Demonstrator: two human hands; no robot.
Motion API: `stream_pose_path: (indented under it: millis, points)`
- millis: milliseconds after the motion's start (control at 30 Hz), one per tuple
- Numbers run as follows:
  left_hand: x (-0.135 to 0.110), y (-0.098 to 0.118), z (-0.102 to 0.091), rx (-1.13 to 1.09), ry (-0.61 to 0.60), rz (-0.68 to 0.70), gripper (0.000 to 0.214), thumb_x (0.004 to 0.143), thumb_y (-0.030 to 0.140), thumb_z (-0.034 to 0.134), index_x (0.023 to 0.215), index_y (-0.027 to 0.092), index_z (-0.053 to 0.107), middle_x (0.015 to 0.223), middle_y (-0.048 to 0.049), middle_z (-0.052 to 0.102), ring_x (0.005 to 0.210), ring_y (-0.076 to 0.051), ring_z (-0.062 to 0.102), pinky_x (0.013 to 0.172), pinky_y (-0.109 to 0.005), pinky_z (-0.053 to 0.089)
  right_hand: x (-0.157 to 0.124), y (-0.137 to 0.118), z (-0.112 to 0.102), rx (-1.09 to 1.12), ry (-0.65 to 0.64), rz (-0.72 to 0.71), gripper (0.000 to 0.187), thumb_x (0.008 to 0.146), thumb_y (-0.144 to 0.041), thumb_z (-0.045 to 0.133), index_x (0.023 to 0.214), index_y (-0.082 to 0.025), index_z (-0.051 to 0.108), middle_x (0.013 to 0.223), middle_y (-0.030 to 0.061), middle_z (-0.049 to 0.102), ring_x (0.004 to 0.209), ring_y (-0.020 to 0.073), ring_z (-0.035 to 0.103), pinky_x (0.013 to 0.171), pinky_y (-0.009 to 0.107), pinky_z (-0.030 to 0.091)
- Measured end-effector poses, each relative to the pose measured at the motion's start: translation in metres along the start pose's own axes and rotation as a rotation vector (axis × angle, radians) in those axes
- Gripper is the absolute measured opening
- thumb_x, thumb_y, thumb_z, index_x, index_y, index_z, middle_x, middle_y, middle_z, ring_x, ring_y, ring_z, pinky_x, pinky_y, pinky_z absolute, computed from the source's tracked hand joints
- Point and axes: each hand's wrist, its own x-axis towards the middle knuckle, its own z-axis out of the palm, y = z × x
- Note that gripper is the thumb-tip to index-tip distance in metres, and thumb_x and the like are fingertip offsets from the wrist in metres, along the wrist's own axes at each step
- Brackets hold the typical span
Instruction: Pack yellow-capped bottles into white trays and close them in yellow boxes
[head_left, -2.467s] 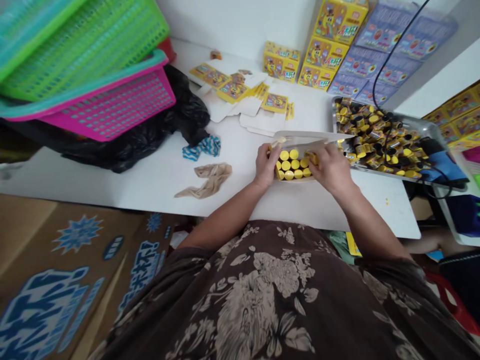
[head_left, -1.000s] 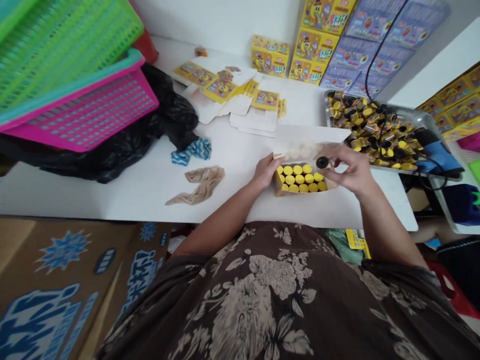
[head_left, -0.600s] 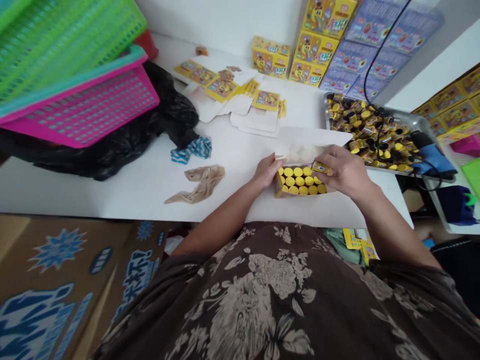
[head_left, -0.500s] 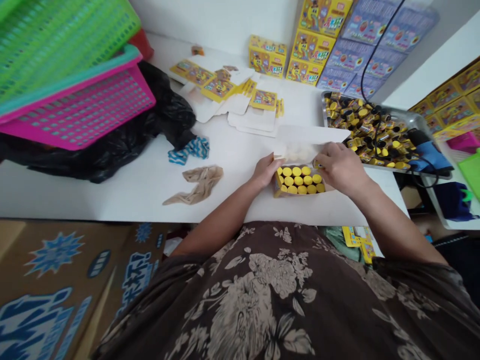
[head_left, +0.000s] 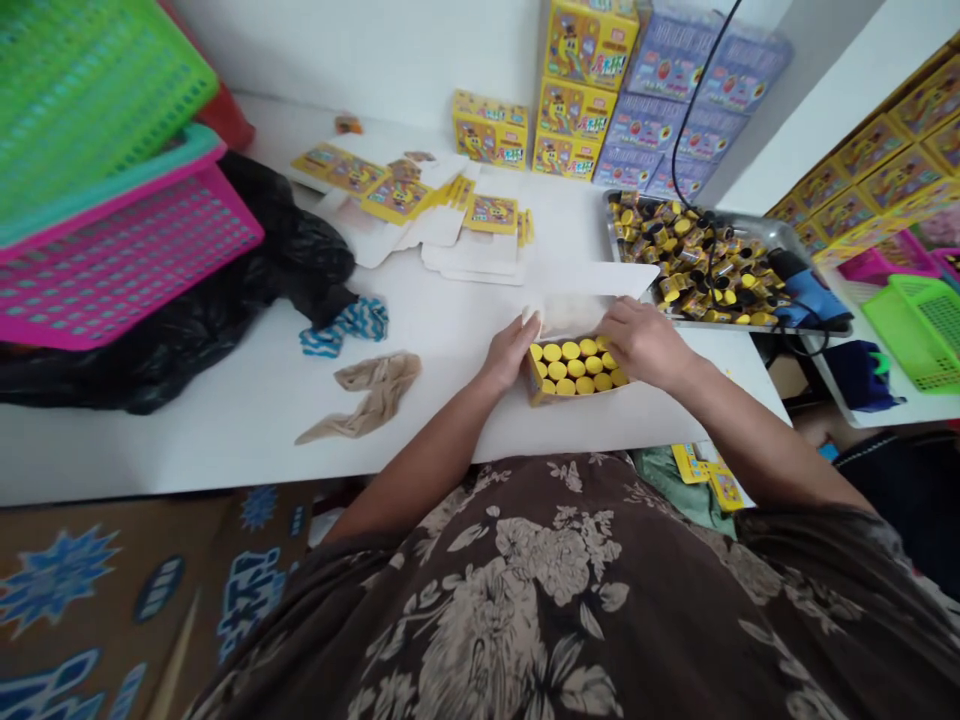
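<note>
A small open yellow box (head_left: 538,392) stands on the white table (head_left: 225,420), packed with several yellow-capped tubes (head_left: 574,366) on end. My left hand (head_left: 510,350) is curled against the box's left side. My right hand (head_left: 641,343) lies over its right end, fingers bent down onto the tubes there. The box's white lid flap (head_left: 592,285) stands open behind both hands.
A metal tray (head_left: 757,236) of loose yellow-and-black tubes sits to the right with a blue tool (head_left: 814,293) and black cable. Flat yellow cartons (head_left: 420,195), stacked printed boxes (head_left: 592,70), stacked plastic baskets (head_left: 105,200), a black bag (head_left: 247,290) and a beige rag (head_left: 367,395) are also around.
My right hand carried one black-ended tube to the box and lowered it into the right end. The left hand stayed on the box. The view shifted down and left.
</note>
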Motion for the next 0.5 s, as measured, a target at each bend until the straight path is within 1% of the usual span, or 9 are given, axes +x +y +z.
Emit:
stream_pose_path:
  millis: [67, 100, 167, 200, 233, 300, 333, 400, 500]
  points:
    - [-0.002, 0.000, 0.001, -0.043, -0.018, -0.018, 0.083, 0.076, 0.098, 0.065, 0.104, 0.021, 0.078, 0.121, -0.0111, 0.085, 0.129, -0.037, 0.074, 0.118, -0.049, 0.053, -0.016, 0.019, 0.005, 0.108, 0.215, 0.135, 0.030, 0.106, -0.021, 0.049, 0.105, -0.018, 0.079, 0.107, 0.0154, 0.076, 0.105, 0.0292, 0.067, 0.089, 0.039, 0.052]
    - [-0.003, -0.001, 0.002, -0.061, -0.037, -0.034, 0.086, 0.073, 0.101, 0.067, 0.104, 0.021, 0.078, 0.121, -0.0114, 0.085, 0.130, -0.038, 0.074, 0.118, -0.050, 0.054, -0.023, 0.031, 0.010, 0.139, 0.309, 0.249, 0.031, 0.106, -0.023, 0.048, 0.104, -0.019, 0.079, 0.105, 0.0142, 0.075, 0.102, 0.0283, 0.068, 0.088, 0.039, 0.054]
    - [-0.005, -0.001, 0.003, -0.088, -0.087, -0.078, 0.095, 0.065, 0.107, 0.067, 0.101, 0.020, 0.079, 0.119, -0.0120, 0.086, 0.129, -0.039, 0.074, 0.117, -0.050, 0.055, -0.034, 0.057, 0.020, 0.158, 0.398, 0.530, 0.028, 0.103, -0.023, 0.050, 0.103, -0.020, 0.079, 0.102, 0.0132, 0.075, 0.097, 0.0276, 0.070, 0.087, 0.038, 0.056]
    - [-0.005, -0.002, 0.003, -0.096, -0.111, -0.102, 0.099, 0.062, 0.111, 0.064, 0.099, 0.020, 0.079, 0.114, -0.0124, 0.086, 0.128, -0.040, 0.075, 0.116, -0.049, 0.056, -0.036, 0.071, 0.025, 0.154, 0.377, 0.668, 0.027, 0.100, -0.021, 0.053, 0.103, -0.019, 0.079, 0.104, 0.0138, 0.076, 0.097, 0.0282, 0.072, 0.087, 0.038, 0.056]
    - [-0.004, -0.002, 0.002, -0.099, -0.126, -0.125, 0.104, 0.060, 0.115, 0.059, 0.096, 0.020, 0.079, 0.109, -0.0127, 0.086, 0.125, -0.040, 0.076, 0.113, -0.049, 0.058, -0.038, 0.084, 0.030, 0.151, 0.314, 0.790, 0.025, 0.097, -0.020, 0.056, 0.105, -0.018, 0.080, 0.109, 0.0151, 0.077, 0.099, 0.0293, 0.073, 0.088, 0.039, 0.056]
    - [0.005, 0.000, -0.001, -0.108, -0.118, -0.163, 0.109, 0.062, 0.119, 0.045, 0.095, 0.020, 0.079, 0.097, -0.0123, 0.085, 0.115, -0.038, 0.079, 0.102, -0.047, 0.062, -0.036, 0.106, 0.038, 0.167, 0.123, 0.954, 0.026, 0.094, -0.020, 0.063, 0.111, -0.017, 0.083, 0.120, 0.0177, 0.078, 0.107, 0.0324, 0.075, 0.091, 0.039, 0.057]
    - [0.014, 0.002, -0.003, -0.113, -0.087, -0.179, 0.109, 0.066, 0.119, 0.040, 0.096, 0.021, 0.078, 0.091, -0.0114, 0.084, 0.109, -0.037, 0.081, 0.096, -0.046, 0.064, -0.033, 0.114, 0.040, 0.184, 0.029, 0.992, 0.028, 0.094, -0.021, 0.065, 0.115, -0.016, 0.083, 0.125, 0.0186, 0.078, 0.112, 0.0339, 0.075, 0.093, 0.039, 0.056]
    - [0.040, 0.011, -0.006, -0.086, -0.002, -0.182, 0.101, 0.074, 0.114, 0.042, 0.094, 0.021, 0.075, 0.081, -0.0090, 0.080, 0.093, -0.032, 0.081, 0.082, -0.041, 0.064, -0.024, 0.125, 0.044, 0.213, -0.094, 1.012, 0.033, 0.098, -0.025, 0.066, 0.126, -0.016, 0.082, 0.133, 0.0197, 0.077, 0.122, 0.0356, 0.075, 0.097, 0.039, 0.056]
    - [0.095, 0.031, 0.002, 0.088, 0.036, -0.099, 0.071, 0.084, 0.092, 0.067, 0.089, 0.022, 0.072, 0.077, -0.0050, 0.075, 0.076, -0.023, 0.074, 0.070, -0.032, 0.057, -0.003, 0.131, 0.047, 0.196, -0.138, 0.977, 0.042, 0.106, -0.030, 0.058, 0.142, -0.014, 0.074, 0.143, 0.0230, 0.073, 0.129, 0.0363, 0.073, 0.101, 0.039, 0.056]
